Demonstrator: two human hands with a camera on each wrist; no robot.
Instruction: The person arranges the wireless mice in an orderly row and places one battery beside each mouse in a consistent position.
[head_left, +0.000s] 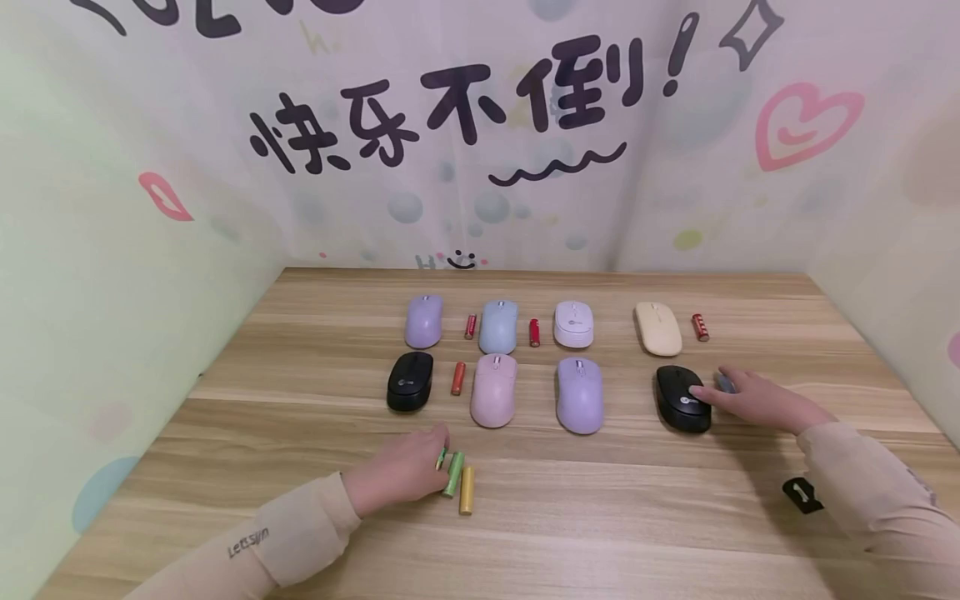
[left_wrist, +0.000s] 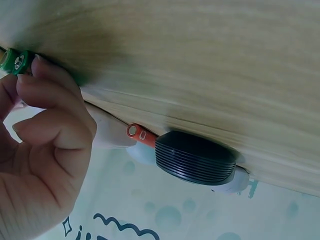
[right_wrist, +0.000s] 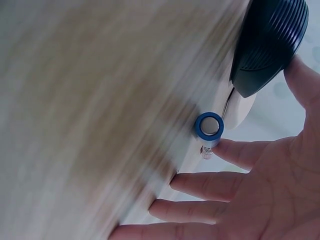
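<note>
Near the front of the table my left hand [head_left: 401, 468] pinches a small green battery [head_left: 441, 457] between its fingertips. Beside it lie another green battery [head_left: 453, 475] and a yellow battery [head_left: 467, 490]. The left wrist view shows the ends of two green batteries [left_wrist: 22, 62] at these fingertips. At the right, my right hand [head_left: 757, 400] spreads its fingers straight on the table. Its thumb touches the side of a black mouse [head_left: 682, 400]; its index fingertip touches a blue-ringed battery [right_wrist: 209, 126], which stays between hand and mouse.
Behind stand several mice: purple [head_left: 424, 322], blue [head_left: 498, 327], white [head_left: 574, 324] and cream [head_left: 658, 328]. Nearer are a black mouse [head_left: 410, 382], a pink one [head_left: 493, 392] and a purple one [head_left: 580, 396]. Red batteries [head_left: 458, 378] lie among them. A black tag-like piece [head_left: 802, 495] lies under the right forearm.
</note>
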